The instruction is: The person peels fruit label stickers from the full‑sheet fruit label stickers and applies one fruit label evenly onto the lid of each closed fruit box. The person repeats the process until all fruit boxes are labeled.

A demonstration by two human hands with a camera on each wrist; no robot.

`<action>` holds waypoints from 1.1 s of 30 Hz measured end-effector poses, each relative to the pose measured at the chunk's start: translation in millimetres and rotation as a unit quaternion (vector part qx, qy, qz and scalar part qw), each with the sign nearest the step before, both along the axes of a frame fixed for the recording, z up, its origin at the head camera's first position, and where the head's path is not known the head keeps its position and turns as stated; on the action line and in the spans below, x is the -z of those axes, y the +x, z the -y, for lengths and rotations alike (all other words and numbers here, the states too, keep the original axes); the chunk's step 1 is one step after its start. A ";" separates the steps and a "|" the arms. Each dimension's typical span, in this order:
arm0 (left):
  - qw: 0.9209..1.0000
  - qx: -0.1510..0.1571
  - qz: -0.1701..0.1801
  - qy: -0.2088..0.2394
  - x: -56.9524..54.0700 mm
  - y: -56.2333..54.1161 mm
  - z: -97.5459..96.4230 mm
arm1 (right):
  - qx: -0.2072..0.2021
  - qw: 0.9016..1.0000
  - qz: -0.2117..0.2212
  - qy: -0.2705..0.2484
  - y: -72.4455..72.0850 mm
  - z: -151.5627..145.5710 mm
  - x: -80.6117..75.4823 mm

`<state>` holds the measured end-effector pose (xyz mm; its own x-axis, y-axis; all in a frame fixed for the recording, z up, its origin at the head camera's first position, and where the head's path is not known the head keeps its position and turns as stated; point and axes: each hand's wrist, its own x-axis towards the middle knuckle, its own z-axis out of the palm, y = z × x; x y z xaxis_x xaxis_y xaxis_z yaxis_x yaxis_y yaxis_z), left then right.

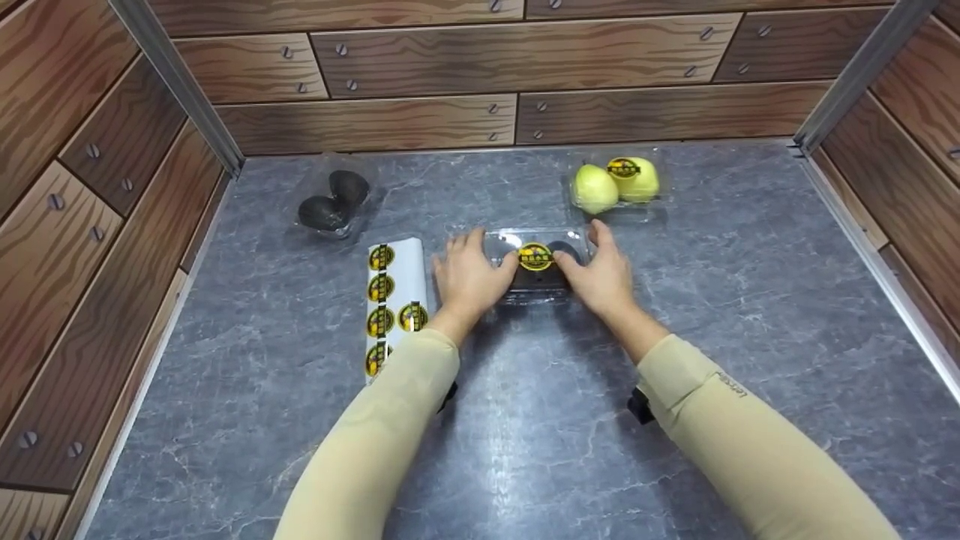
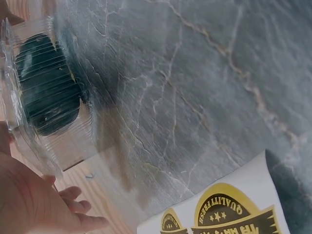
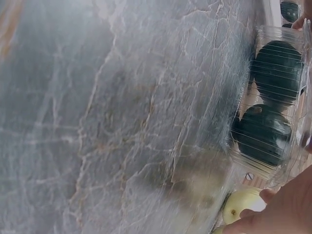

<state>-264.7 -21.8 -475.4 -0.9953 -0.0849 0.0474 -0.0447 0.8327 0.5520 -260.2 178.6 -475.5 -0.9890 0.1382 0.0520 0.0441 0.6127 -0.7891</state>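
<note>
Both hands on the nearest clear plastic fruit box [image 1: 536, 296], which sits on the grey marble-look tabletop [image 1: 525, 435] b/w them, lid down. L hand [image 1: 472, 274]: at the box's L side, thumb tip on the L edge of the round yellow/black sticker [image 1: 535, 256], index by the far L corner; other fingers loose, fairly straight, apart from the wall per L wrist view. R hand [image 1: 604, 277]: same on the R side, thumb on the sticker's R edge, index up by the far R corner, rest loose. So grip = thumbs touching the sticker on top, neither hand clenched or wrapped round the box.

Inside, b/w the hands: 2 dark green avocados [image 3: 264, 134], side by side.

Just L of the L hand: white sticker sheet [image 1: 397, 300] w/ several of the same round labels; "QUALITY FRESH" legible on one in L wrist view. Beyond the L hand, further L: second clear box [image 1: 343, 233] w/ 2 dark avocados [image 1: 349, 187]. Beyond the R hand, slightly R: third clear box [image 1: 641, 212] w/ 2 yellow-green pears [image 1: 596, 189], labelled on top. Nearer the body than the grip: pale yellow sleeves [image 1: 375, 442], black wrist gear [image 1: 640, 406] under the R cuff. Far beyond the grip: wood-plank-print wall [image 1: 517, 60].
</note>
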 end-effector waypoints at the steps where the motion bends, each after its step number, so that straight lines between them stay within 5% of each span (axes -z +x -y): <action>1: 1.000 0.000 -0.002 0.001 -0.2 0.5 0.0 | 0.002 1.000 -0.001 -0.002 0.4 0.0 0.3; 9: 0.999 0.006 -0.019 0.046 -0.2 9.9 1.3 | 0.008 1.000 0.011 -0.016 8.9 -11.4 1.1; 21: 0.990 0.027 0.017 0.140 -1.9 39.3 14.6 | -0.060 0.998 0.020 -0.030 40.7 -32.1 1.7; 33: 0.990 0.034 -0.011 0.140 5.9 56.5 15.3 | -0.061 0.998 0.012 -0.010 57.1 -31.9 10.6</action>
<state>-208.2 -37.1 -481.3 -0.9981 -0.0314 0.0528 0.0200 0.6476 0.7617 -203.1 210.5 -486.1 -0.9995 0.0176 0.0272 -0.0112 0.5984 -0.8011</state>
